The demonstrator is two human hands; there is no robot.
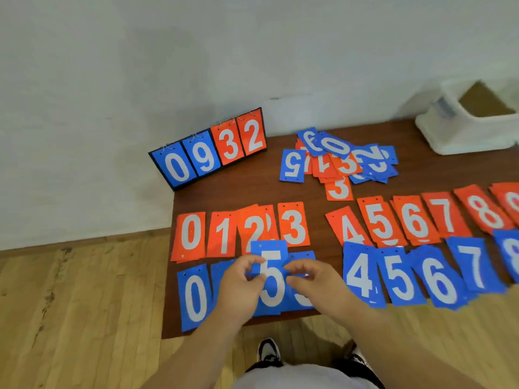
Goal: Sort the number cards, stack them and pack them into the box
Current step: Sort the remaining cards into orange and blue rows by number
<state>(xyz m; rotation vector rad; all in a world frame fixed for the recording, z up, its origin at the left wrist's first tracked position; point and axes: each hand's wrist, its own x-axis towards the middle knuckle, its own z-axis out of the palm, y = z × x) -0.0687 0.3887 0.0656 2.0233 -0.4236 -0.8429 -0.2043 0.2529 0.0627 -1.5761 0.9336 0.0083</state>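
Blue rectangular card with a white 5 (271,276) sits between my two hands at six o'clock, nearest the camera. My left hand (240,282) pinches its left edge and my right hand (314,280) pinches its right edge, fingers curled on both. It hangs over the near blue row, hiding the piles between the blue 0 card (193,297) and the blue 4 pile (361,273).

I judge this to be the sorting step, well short of stacking. The next move, as I read it, calls for carrying the card toward three o'clock, past the 4, and laying it square on the blue 5 pile (400,276). The card looks flat and thin, with two small holes along its top edge.

Beyond, the red row of digit cards (293,227) runs across the dark brown wooden table (252,186). At one o'clock lies an unsorted heap of red and blue cards (344,160); at eleven stands a black flip scoreboard reading 0932 (209,153). Farthest, at two o'clock, the white open box (449,130) sits by the wall.
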